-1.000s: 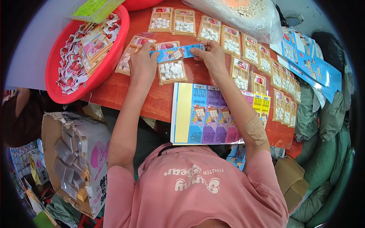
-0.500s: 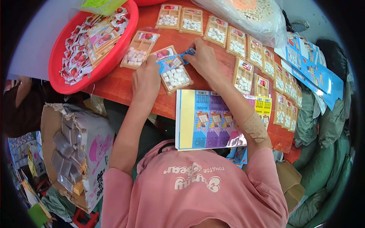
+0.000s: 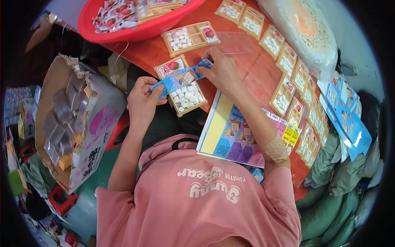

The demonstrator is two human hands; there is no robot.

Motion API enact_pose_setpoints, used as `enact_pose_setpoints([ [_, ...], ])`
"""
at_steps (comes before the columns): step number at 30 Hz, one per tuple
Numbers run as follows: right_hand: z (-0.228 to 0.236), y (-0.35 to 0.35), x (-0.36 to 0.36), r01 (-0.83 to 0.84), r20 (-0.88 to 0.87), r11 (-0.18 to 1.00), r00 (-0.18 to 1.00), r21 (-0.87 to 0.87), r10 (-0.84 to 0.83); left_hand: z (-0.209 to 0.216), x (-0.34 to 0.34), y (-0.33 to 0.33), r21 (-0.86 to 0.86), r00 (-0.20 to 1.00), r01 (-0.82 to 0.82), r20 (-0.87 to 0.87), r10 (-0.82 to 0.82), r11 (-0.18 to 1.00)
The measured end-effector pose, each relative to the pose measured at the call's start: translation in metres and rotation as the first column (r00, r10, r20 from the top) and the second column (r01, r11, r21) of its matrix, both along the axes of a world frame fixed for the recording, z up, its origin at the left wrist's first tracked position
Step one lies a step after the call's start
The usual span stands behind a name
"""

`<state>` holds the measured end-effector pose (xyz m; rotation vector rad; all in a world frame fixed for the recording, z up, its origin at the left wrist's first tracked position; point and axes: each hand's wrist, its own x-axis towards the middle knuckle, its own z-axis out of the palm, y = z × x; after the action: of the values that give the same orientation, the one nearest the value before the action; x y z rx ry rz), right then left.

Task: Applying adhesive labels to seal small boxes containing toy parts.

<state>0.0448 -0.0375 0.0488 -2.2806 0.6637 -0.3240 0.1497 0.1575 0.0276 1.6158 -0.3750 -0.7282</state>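
Observation:
A blue printed label strip (image 3: pixel 180 80) is stretched across a shallow tan tray (image 3: pixel 190 108) of white marshmallow-like pieces. My left hand (image 3: pixel 144 100) pinches the strip's left end between thumb and fingers, beside the tray's left side. At the other end, my right hand (image 3: pixel 220 71) grips the strip between thumb and forefinger. The tray lies at the table's near edge, with a strawberry-printed packet (image 3: pixel 170 67) in its upper compartment. Just beyond it sits another filled tray (image 3: pixel 191 38). A sheet of colourful labels (image 3: pixel 222 142) lies under my right forearm.
A red basin (image 3: pixel 123 38) of packets and trays stands at the far left. Several filled trays (image 3: pixel 284 61) line the table's right side, near a clear bag (image 3: pixel 325 61) of white pieces. A cardboard box (image 3: pixel 96 131) of clear plastic cases is left of me.
The view has shifted, so the table sits differently in the picture. My left hand has turned and moved out to the tray's left; the strip is now drawn straighter across the tray.

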Motion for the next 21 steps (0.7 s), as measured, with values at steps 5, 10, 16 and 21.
enact_pose_setpoints([
  [5, -0.001, 0.011, 0.003, -0.003, -0.028, 0.998, 1.000, -0.068, 0.001, -0.013, -0.006, 0.008, -0.084, 0.982, -0.091, -0.173, 0.075, 0.992],
  [10, -0.003, 0.010, 0.001, 0.000, -0.043, 0.998, 0.999, -0.066, -0.003, -0.026, -0.014, 0.005, -0.188, 0.947, -0.165, -0.305, 0.102, 0.968],
  [16, 0.001, 0.011, 0.000, 0.001, -0.057, 0.998, 0.998, -0.063, -0.004, -0.033, -0.024, 0.004, -0.271, 0.901, -0.221, -0.425, 0.089, 0.937],
  [21, 0.002, 0.011, 0.001, 0.003, -0.083, 0.999, 0.996, -0.054, -0.008, -0.034, -0.032, 0.001, -0.242, 0.915, -0.177, -0.398, 0.069, 0.954],
])
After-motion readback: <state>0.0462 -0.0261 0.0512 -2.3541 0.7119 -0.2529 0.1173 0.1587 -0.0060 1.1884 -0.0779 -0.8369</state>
